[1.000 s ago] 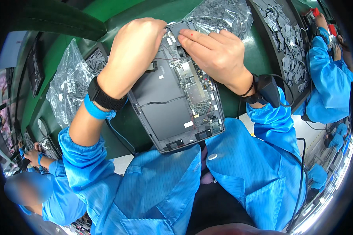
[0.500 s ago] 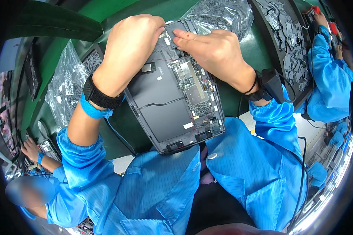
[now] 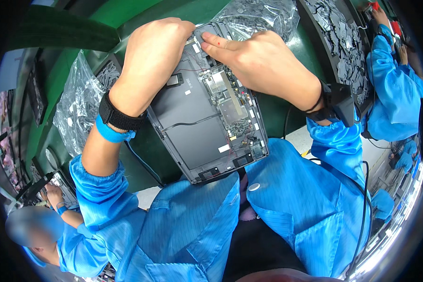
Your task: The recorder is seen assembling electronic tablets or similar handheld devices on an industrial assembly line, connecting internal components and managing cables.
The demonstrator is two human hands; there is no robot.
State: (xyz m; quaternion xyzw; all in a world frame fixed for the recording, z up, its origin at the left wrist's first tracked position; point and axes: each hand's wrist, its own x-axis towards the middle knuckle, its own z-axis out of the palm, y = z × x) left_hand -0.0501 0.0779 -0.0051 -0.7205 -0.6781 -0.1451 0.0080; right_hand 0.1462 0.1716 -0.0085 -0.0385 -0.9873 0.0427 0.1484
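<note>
An opened tablet (image 3: pixel 192 136) lies tilted in front of me, its dark grey inside up. A green circuit board (image 3: pixel 228 103) runs along its right part, and a black flat cable (image 3: pixel 190 121) crosses the shell. At the far left corner my left hand (image 3: pixel 157 51) is closed, its fingertips and anything between them hidden behind the hand. My right hand (image 3: pixel 263 58) has two digits pressed on the tablet's far end, close to the left hand's fingers; the other fingers curl out of sight. A small black module (image 3: pixel 175 80) sits at the tablet's left edge.
Clear plastic bags of dark parts lie beyond the tablet (image 3: pixel 261 19) and at left (image 3: pixel 77 110). A dark tray (image 3: pixel 338 47) of small grey parts stands at right. Co-workers sit on both sides, one hand (image 3: pixel 55 193) showing at left. Cables hang by both my arms.
The tablet has shifted slightly left, along with my right hand; my right wrist has swung a little outward and lower. My left hand has barely moved. The left co-worker's hand has moved nearer.
</note>
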